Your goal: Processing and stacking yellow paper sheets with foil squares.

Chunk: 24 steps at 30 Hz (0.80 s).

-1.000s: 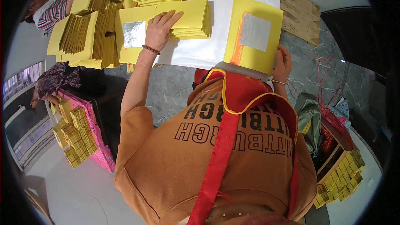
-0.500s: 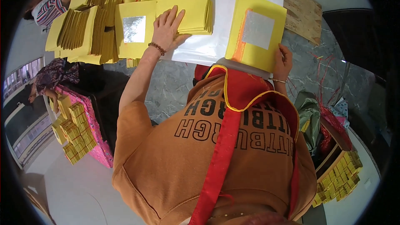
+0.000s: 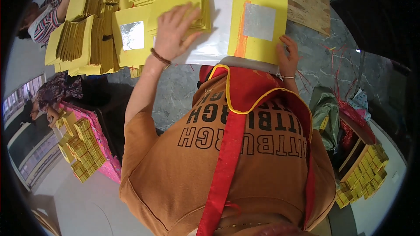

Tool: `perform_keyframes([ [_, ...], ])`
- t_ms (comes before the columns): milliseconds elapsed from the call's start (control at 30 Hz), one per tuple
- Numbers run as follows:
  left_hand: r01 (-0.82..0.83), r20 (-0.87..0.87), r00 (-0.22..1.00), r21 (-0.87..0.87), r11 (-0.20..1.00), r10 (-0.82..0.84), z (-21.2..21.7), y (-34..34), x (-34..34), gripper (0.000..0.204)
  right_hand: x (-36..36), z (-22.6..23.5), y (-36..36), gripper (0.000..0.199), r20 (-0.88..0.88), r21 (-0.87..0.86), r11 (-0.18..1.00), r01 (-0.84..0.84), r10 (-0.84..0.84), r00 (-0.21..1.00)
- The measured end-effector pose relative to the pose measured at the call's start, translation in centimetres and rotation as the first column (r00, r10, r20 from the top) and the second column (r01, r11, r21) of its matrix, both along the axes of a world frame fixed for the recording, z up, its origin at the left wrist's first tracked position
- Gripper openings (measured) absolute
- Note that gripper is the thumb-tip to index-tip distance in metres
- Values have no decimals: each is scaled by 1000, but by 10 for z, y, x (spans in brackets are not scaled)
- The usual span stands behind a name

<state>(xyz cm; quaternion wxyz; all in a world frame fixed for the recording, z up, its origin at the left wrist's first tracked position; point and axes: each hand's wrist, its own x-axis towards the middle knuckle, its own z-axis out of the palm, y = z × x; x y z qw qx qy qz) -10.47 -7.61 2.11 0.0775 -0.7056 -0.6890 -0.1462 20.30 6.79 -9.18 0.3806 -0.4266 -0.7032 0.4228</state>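
Slightly blurred, my left hand (image 3: 173,32) is spread over a pile of folded yellow joss paper (image 3: 199,15), its fingers apart. Left of it lies a joss paper sheet with a silver square (image 3: 133,36); a sliver of another silver patch shows beside my palm. To the right, a flat stack of joss paper (image 3: 280,17) has a silver foil square and an orange stripe on top. My right hand (image 3: 288,57) rests at that stack's right edge, fingers loosely bent and apart, gripping nothing visible.
Thick folded bundles of yellow paper (image 3: 72,39) crowd the white table's (image 3: 221,15) left side. A plywood board (image 3: 306,6) lies beyond the table's right edge. Behind the left bundles is a person in a striped sleeve (image 3: 43,28). Yellow bundles (image 3: 85,148) stand at lower left, near another person.
My left hand has slid left and come off its flat rest on the folded paper, uncovering an edge of silver. My right hand stays at the right stack's edge. The whole view has shifted slightly.
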Motion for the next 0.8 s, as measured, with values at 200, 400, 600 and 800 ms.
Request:
perform_keyframes([
  [200,277,343,905,-20,961,-254,-55,15,82,45,-2,-8,1,22,44,99,992,-80,76,996],
  [400,353,267,910,-100,930,-316,-65,22,81,39,0,-11,2,18,58,58,994,-93,90,994],
  [600,453,602,738,-107,885,-305,-61,34,69,14,4,-12,5,25,-147,-143,980,-136,115,982],
  [800,463,692,687,-184,867,-219,-57,46,60,20,5,-7,5,40,-209,-199,966,-166,124,970],
])
